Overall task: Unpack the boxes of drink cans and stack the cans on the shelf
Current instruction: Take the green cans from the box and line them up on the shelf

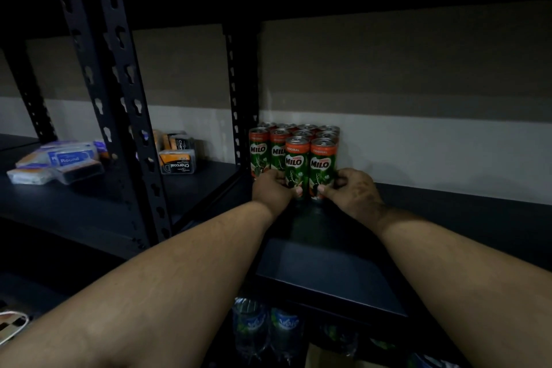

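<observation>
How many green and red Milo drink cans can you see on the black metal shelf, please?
10 cans: two in front, held by the left hand and right hand; four in the middle row; four by the wall. Dim rear ones may hide more.

Loads of open shelf (448, 218) to the right of the Milo cans (294, 155). Left is tight though, the cans sit right by the black upright post (240, 92), wall directly behind.
</observation>
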